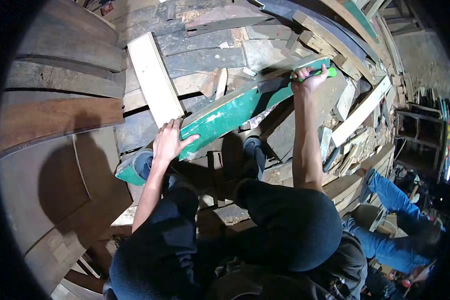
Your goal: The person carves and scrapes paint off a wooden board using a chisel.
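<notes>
A long board with a green painted face (pixel 220 123) lies slanted in front of my knees, its near left end by my shoe (pixel 144 164). My left hand (pixel 170 142) rests on the board's upper edge near that end, fingers spread. Farther right, my right hand (pixel 307 79) is wrapped round the bright green handle of a tool (pixel 326 73). The tool's wide dark part (pixel 272 84) lies against the board's upper edge. A pale plank (pixel 155 77) reaches up from beside my left hand.
Dark boards (pixel 60 117) fill the left side. Wood offcuts and chips lie beyond the green board and at right, with a pale strip (pixel 362 111) among them. At lower right are another person's legs in blue trousers (pixel 390 200), near a bucket (pixel 367 216).
</notes>
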Motion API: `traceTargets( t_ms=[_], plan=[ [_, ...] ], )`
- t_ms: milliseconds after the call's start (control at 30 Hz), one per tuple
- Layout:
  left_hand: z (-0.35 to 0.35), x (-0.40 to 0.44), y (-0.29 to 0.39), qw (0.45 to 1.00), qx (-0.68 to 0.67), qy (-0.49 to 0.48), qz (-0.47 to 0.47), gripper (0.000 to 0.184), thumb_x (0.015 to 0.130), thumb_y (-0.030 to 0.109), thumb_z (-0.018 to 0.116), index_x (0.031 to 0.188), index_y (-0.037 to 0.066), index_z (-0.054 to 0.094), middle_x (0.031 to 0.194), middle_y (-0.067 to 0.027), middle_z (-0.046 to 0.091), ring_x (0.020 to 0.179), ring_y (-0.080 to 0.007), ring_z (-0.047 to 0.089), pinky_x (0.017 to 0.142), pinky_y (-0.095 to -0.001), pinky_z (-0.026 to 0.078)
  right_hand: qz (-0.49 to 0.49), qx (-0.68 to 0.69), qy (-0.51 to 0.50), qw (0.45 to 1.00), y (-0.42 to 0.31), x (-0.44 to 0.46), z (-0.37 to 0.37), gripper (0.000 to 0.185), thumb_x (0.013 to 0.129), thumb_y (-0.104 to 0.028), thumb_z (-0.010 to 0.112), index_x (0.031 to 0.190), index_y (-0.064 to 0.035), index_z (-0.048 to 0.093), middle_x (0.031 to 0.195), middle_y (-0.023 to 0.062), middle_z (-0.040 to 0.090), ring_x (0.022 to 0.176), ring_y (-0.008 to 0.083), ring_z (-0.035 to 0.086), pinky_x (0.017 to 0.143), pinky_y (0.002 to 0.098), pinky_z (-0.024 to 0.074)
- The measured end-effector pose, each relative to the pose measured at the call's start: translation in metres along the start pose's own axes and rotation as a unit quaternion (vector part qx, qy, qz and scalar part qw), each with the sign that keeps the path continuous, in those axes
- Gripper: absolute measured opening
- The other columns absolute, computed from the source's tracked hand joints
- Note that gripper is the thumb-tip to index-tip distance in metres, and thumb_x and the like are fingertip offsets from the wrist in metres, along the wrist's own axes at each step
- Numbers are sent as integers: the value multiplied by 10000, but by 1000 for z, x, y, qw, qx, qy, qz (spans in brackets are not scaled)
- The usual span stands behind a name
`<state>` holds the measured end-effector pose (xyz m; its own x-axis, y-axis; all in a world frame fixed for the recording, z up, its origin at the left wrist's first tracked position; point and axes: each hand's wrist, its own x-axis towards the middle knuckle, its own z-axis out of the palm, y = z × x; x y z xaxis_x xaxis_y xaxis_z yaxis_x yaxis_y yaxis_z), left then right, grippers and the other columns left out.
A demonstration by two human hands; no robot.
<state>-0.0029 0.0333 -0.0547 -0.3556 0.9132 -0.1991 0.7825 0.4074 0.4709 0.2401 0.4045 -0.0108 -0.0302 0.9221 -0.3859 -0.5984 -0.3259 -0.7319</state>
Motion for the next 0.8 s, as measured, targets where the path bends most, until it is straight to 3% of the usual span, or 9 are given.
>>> traceTargets(
  t_ms=[300, 467, 800],
  plan=[
    [2, 0, 1, 1000, 8, -6, -8, 818, 803, 638, 715, 1277, -17, 591, 1139, -224, 672, 1064, -407, 662, 887, -509, 546, 13, 34, 8, 999, 5, 27, -11, 486, 894, -639, 475, 724, -195, 376, 533, -51, 299, 396, 131, 309, 409, 292, 259],
    [1, 2, 1, 1000, 9, -15, -12, 813, 802, 630, 720, 1272, -22, 594, 1126, -242, 674, 1067, -416, 660, 890, -515, 543, 15, -31, 52, 998, -1, 33, -1, 505, 892, -648, 478, 715, -190, 360, 517, -51, 292, 401, 128, 318, 412, 302, 258],
    [0, 2, 1, 1000, 0, -10, -7, 816, 802, 632, 720, 1277, -21, 594, 1155, -242, 669, 1067, -413, 667, 890, -507, 552, 17, -36, 12, 999, -12, 35, 3, 506, 886, -632, 500, 767, -162, 356, 546, -52, 286, 431, 115, 305, 432, 295, 258]
  ],
)
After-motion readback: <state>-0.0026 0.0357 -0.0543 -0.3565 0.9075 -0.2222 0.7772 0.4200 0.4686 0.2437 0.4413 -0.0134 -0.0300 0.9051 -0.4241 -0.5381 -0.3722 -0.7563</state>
